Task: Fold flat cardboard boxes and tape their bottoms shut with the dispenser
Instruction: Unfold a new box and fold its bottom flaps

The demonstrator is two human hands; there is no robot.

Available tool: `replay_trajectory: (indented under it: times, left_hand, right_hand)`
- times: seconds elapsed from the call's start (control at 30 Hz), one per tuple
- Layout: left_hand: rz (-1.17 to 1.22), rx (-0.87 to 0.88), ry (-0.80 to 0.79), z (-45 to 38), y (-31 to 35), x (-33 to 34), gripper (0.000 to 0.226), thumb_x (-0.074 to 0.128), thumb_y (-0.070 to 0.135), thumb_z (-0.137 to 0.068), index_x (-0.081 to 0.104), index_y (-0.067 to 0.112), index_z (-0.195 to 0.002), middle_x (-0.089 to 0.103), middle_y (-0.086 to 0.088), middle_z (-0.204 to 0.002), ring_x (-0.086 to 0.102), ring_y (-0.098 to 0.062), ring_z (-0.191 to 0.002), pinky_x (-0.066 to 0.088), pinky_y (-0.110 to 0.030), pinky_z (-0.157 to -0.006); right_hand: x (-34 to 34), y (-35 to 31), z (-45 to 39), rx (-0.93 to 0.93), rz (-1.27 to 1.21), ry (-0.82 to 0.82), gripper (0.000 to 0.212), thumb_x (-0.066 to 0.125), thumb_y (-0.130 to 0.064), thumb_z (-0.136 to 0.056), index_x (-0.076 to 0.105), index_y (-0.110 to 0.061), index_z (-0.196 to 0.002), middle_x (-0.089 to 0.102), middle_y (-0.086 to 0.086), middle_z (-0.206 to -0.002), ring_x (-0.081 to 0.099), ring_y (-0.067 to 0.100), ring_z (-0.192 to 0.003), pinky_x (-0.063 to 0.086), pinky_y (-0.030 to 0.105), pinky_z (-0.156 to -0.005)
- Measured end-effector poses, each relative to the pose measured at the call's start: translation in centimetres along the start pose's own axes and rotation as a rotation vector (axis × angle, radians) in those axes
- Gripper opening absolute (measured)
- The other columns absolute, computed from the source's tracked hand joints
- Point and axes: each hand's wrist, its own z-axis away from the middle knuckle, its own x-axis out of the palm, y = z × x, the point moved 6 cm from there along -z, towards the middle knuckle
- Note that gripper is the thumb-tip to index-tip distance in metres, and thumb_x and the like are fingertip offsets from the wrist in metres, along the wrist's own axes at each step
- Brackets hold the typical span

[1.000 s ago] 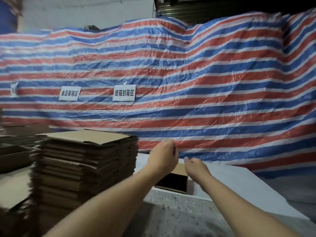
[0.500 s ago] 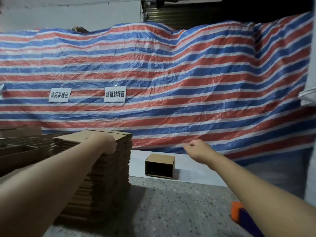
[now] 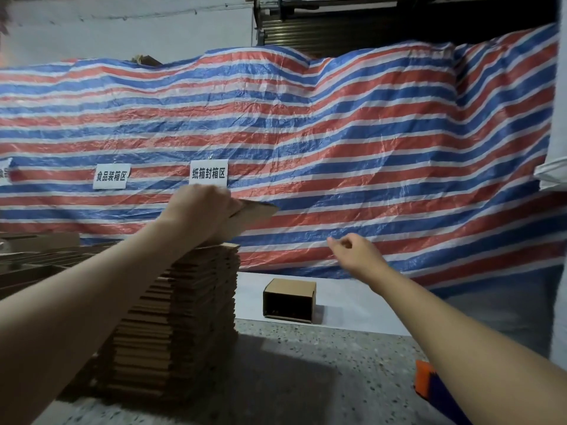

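Head cam: left hand [image 3: 201, 207] gripping flat cardboard sheet [image 3: 251, 214], lifting it tilted just above stack of flat boxes [image 3: 184, 317]. Right hand [image 3: 357, 254] hanging in mid-air w/ fingers loosely curled, holding nothing, well apart from folded box [image 3: 290, 300] lying on its side on table [image 3: 306, 363]. Orange-blue object [image 3: 429, 384] peeking out by right forearm, prob. tape dispenser but can't tell.

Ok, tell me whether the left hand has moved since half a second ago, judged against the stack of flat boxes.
Yes. The left hand has risen off the stack of flat boxes, where it rested before, and grips a flat box it has lifted.
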Motion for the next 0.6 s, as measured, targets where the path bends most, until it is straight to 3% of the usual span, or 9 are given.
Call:
replay_trajectory:
  times: [0.07,0.13,0.23,0.33,0.43,0.53,0.6]
  left_hand:
    - [0.23,-0.037,0.142,-0.5,-0.4,-3.0,0.011,0.051,0.012,-0.098,0.062,0.011,-0.096,0.057,-0.004,-0.075,0.065,-0.027,-0.068,0.041,-0.033,-0.053]
    - [0.476,-0.058,0.312,-0.7,-0.5,-5.5,0.025,0.053,0.021,-0.1,0.06,0.009,-0.079,0.049,0.0,-0.061,0.052,-0.022,-0.051,0.031,-0.028,-0.048]
    - [0.673,0.001,0.346,-1.2,0.9,-7.2,0.036,0.047,0.032,-0.101,0.059,0.009,-0.076,0.052,0.005,-0.059,0.05,-0.009,-0.049,0.032,-0.021,-0.044]
    - [0.779,0.05,0.306,-1.3,3.0,-6.7,0.039,0.045,0.033,-0.101,0.066,0.006,-0.083,0.061,0.001,-0.066,0.058,-0.012,-0.057,0.045,-0.022,-0.051]
    - [0.941,0.018,0.267,-1.4,4.4,-4.9,0.041,0.046,0.036,-0.101,0.064,0.005,-0.08,0.06,-0.001,-0.065,0.057,-0.015,-0.058,0.047,-0.031,-0.055]
    - [1.066,-0.073,0.252,-1.2,5.7,-2.6,0.036,0.053,0.036,-0.098,0.066,0.008,-0.079,0.061,0.003,-0.067,0.055,-0.01,-0.06,0.043,-0.025,-0.055]
    - [1.253,-0.295,0.225,-0.4,6.6,-0.1,0.033,0.058,0.041,-0.095,0.069,0.013,-0.084,0.065,0.001,-0.073,0.059,-0.012,-0.066,0.046,-0.028,-0.059]
  right_hand:
    - [-1.2,-0.4,-0.7,0.018,-0.143,0.024,0.061,0.047,-0.06,-0.098,0.05,-0.011,-0.135,0.057,0.01,-0.129,0.055,0.025,-0.113,0.047,0.04,-0.091]
    - [-2.4,-0.6,-1.2,0.039,-0.295,0.047,0.075,0.044,-0.068,-0.094,0.038,-0.016,-0.147,0.046,0.009,-0.148,0.048,0.03,-0.131,0.043,0.048,-0.104]
    - [-4.3,-0.7,-1.1,0.019,-0.466,0.136,0.091,0.035,-0.08,-0.084,0.026,-0.024,-0.155,0.034,0.003,-0.16,0.039,0.031,-0.143,0.037,0.051,-0.112]
    - [-6.0,0.4,-0.3,-0.014,-0.609,0.223,0.087,0.032,-0.084,-0.077,0.04,-0.031,-0.145,0.058,-0.01,-0.134,0.06,0.015,-0.115,0.055,0.036,-0.091]
    - [-7.5,2.7,0.6,0.002,-0.672,0.335,0.052,0.043,-0.077,-0.086,0.06,-0.036,-0.112,0.067,-0.016,-0.109,0.064,0.008,-0.094,0.054,0.027,-0.075]
    - [-8.0,4.9,1.5,0.074,-0.682,0.384,0.043,0.051,-0.071,-0.089,0.062,-0.031,-0.099,0.069,-0.013,-0.102,0.065,0.013,-0.092,0.054,0.032,-0.078]
    - [-7.7,6.0,2.2,0.118,-0.635,0.402,0.043,0.053,-0.068,-0.091,0.063,-0.026,-0.094,0.07,-0.006,-0.095,0.067,0.017,-0.087,0.056,0.033,-0.076]
